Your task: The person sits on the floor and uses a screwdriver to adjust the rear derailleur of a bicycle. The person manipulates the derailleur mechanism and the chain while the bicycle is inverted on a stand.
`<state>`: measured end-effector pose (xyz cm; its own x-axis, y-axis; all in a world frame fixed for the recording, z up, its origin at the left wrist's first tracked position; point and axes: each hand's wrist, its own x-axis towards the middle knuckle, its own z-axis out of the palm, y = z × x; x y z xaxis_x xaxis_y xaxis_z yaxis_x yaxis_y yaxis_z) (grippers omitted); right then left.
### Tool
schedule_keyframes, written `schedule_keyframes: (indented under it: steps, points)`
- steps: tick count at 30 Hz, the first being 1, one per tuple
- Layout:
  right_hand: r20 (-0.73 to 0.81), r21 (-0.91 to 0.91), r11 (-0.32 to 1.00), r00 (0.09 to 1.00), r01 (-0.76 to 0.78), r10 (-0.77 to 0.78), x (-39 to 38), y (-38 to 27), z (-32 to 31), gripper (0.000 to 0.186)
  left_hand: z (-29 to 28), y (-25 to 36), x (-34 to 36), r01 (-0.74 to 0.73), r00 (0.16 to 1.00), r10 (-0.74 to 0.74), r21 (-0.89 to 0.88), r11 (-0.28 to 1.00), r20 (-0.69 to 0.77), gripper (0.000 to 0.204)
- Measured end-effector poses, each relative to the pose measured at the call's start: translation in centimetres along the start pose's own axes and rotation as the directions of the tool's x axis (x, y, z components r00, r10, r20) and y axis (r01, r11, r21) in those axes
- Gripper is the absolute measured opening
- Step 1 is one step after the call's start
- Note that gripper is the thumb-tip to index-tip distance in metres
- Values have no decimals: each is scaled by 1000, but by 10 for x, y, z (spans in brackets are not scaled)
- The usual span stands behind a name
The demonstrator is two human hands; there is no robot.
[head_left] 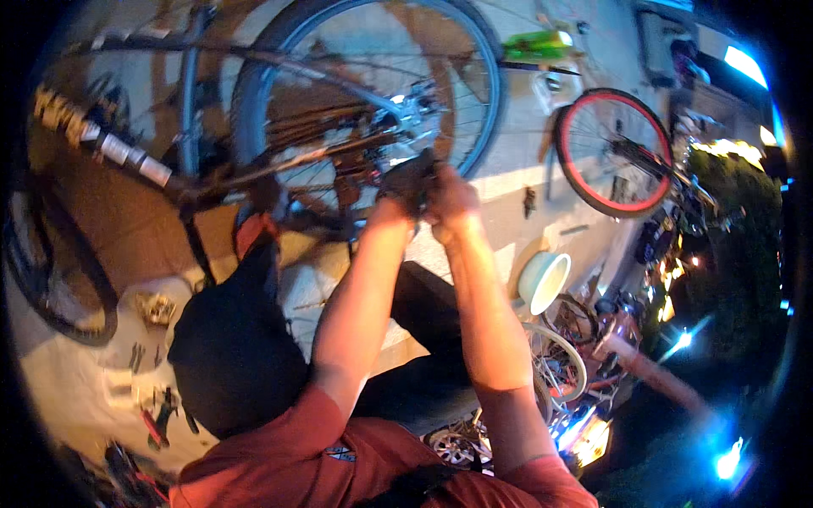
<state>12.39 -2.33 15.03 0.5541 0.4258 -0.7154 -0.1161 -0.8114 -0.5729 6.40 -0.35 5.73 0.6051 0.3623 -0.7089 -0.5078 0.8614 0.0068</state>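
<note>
A bicycle with a blue-lit rear wheel (495, 93) is in front of me, its dark frame (229, 178) running off to the left. My left hand (403, 188) is just below the rear hub and gear cluster (415, 110), beside a dark, blurred shape (415, 173); whether that is a glove or a held thing is unclear. Close against it, my right hand (453, 199) has its fingers curled closed. Whatever lies between the two hands is hidden and smeared by motion.
A red-rimmed wheel (656, 131) and a green bottle (538, 45) are at the upper right. A pale basin (544, 282) sits right of my right forearm. Loose tyres (102, 317) lie at the left, hand tools (157, 427) at the lower left, and more bicycles (576, 339) stand at the right.
</note>
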Motion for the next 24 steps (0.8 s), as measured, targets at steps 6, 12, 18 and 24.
schedule_keyframes:
  steps: [6,12,18,24]
  points:
    - [76,-574,746,930,336,-361,4,-10,-17,41,-31,-24,36,58,998,-58,-5,998,-21,35]
    - [-7,-437,817,907,377,-422,-32,-22,-29,40,-102,-48,77,-98,533,843,995,-30,78,33]
    - [3,-480,813,927,330,-374,-70,16,-78,37,-95,-65,41,59,188,980,997,51,-62,39]
    - [-175,-384,882,917,272,-359,-73,71,-132,40,-106,-61,22,344,864,502,770,-537,-36,55]
